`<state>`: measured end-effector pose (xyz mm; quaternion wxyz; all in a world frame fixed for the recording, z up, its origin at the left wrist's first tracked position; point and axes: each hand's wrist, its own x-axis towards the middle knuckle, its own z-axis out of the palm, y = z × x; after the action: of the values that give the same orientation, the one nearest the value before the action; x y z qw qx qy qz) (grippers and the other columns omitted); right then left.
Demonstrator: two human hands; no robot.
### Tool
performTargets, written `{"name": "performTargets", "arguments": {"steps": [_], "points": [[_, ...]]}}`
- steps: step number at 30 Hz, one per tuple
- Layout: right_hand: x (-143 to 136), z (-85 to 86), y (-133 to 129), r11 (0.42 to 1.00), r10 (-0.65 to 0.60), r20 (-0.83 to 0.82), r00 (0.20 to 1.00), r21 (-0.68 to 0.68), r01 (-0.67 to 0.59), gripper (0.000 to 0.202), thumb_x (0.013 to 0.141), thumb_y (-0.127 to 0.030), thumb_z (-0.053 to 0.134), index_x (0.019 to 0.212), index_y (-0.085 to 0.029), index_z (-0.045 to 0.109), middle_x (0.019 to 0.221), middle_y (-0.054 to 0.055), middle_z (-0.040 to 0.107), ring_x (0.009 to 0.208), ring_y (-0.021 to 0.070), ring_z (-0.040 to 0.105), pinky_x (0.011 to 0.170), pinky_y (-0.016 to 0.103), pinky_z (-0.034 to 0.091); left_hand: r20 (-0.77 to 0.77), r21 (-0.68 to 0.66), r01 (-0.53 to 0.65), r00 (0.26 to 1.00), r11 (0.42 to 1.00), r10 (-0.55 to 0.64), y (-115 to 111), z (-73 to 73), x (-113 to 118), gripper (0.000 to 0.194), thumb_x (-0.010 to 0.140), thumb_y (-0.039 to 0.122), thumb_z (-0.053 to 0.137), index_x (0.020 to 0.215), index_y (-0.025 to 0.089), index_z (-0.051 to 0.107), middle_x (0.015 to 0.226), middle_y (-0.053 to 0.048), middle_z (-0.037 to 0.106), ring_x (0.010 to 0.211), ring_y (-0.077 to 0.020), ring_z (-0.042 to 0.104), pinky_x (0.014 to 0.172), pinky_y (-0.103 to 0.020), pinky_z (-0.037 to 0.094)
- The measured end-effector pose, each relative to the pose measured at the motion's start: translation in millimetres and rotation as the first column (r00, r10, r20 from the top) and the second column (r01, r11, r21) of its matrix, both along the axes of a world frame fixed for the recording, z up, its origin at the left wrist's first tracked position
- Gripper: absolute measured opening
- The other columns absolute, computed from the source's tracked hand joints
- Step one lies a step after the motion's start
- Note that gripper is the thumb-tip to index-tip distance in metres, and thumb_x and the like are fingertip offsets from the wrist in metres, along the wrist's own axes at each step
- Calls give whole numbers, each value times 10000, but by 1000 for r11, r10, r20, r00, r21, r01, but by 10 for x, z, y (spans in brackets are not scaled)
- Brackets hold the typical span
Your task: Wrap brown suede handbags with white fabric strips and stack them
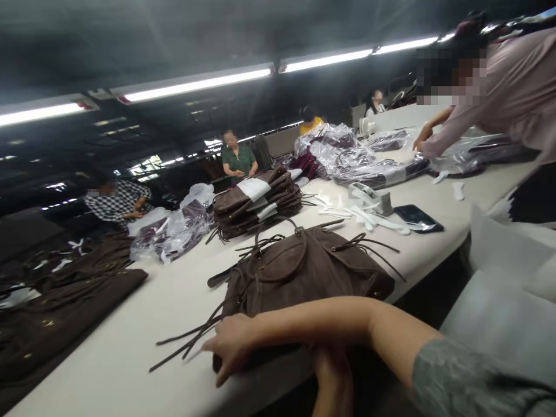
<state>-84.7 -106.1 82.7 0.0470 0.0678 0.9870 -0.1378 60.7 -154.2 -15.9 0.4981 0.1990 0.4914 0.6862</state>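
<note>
A dark brown leather handbag [317,263] lies on the pale table in front of me, with two looped handles and long thin tassels spread to both sides. My right hand [237,341] reaches across from the right and grips the bag's near left corner, thumb below and fingers partly out of sight. Beneath that arm, my left hand [332,362] comes up at the bag's near edge; its fingers are hidden by the right forearm and the bag.
Beyond the bag are a stack of brown bags [260,202], plastic-wrapped bags [347,153], white strips [373,217] and a dark phone-like slab [417,219]. Brown bags [78,307] lie at left. White sheets [499,301] hang at right. A co-worker in pink [508,87] leans over the table; others are farther back.
</note>
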Motion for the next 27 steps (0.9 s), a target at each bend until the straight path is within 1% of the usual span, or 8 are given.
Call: {"name": "performTargets", "arguments": {"steps": [7, 12, 15, 20, 21, 23, 25, 27], "points": [[959, 218, 447, 998, -47, -327, 944, 22, 57, 485, 925, -485, 532, 1272, -149, 581, 1284, 150, 596, 1199, 285, 544, 987, 397, 443, 297, -100, -200, 929, 975, 221, 241, 149, -285, 74, 828, 113, 558, 778, 154, 595, 764, -60, 660, 832, -190, 680, 787, -292, 555], [1765, -210, 1032, 867, -486, -270, 831, -30, 497, 414, 945, -397, 524, 1290, -185, 610, 1414, 144, 504, 1334, 328, 420, 1112, 524, 282, 356, -93, -184, 912, 979, 205, 395, 290, -446, 61, 863, 124, 588, 829, 121, 639, 857, -87, 696, 831, -148, 683, 804, -249, 556], [2025, -517, 1256, 845, -533, -221, 817, -192, 499, 442, 967, -377, 484, 1374, -213, 545, 1491, 90, 422, 1402, 275, 338, 1159, 461, 240, 371, -91, -76, 923, 993, 105, 287, 262, -406, 59, 842, 149, 629, 793, 118, 618, 830, -100, 700, 842, -167, 694, 829, -286, 560], [2138, -693, 1429, 850, -494, -260, 830, -346, 397, 498, 941, -471, 489, 1360, -214, 568, 1499, 55, 410, 1430, 266, 283, 1197, 428, 175, -240, -214, 253, 923, 943, -302, -170, 306, -740, 315, 866, 375, 588, 975, 88, 659, 718, -106, 685, 629, -213, 677, 647, -351, 569], [2149, -687, 1455, 845, -484, -250, 838, -383, 374, 522, 933, -513, 483, 1347, -211, 582, 1491, 55, 423, 1430, 274, 280, 1199, 436, 171, -521, -173, 132, 829, 976, -205, -249, 373, -891, 347, 871, 406, 579, 1016, 104, 668, 739, -105, 687, 650, -217, 673, 675, -370, 567], [2176, -653, 1502, 829, -469, -235, 852, -449, 333, 588, 905, -598, 485, 1328, -207, 603, 1474, 57, 448, 1431, 291, 275, 1203, 446, 166, -918, 101, -137, 368, 985, 146, -340, 549, -1243, 345, 865, 414, 601, 1073, 149, 678, 952, -137, 693, 905, -266, 670, 870, -449, 530], [2214, -585, 1526, 815, -460, -214, 862, -487, 314, 638, 874, -649, 498, 1323, -209, 609, 1468, 57, 457, 1429, 304, 274, 1203, 447, 168, -953, 289, -167, -144, 943, 266, -337, 723, -1610, 409, 846, 360, 647, 1210, 174, 628, 1321, -177, 552, 1284, -348, 469, 1082, -554, 356], [2268, -476, 1514, 810, -443, -185, 877, -502, 304, 644, 868, -658, 498, 1324, -217, 608, 1466, 53, 461, 1419, 307, 296, 1195, 439, 200, -893, 212, -92, -422, 973, 155, -276, 829, -1942, 535, 827, 284, 671, 1335, 186, 532, 1435, -168, 454, 1395, -382, 306, 1137, -636, 201]]}}
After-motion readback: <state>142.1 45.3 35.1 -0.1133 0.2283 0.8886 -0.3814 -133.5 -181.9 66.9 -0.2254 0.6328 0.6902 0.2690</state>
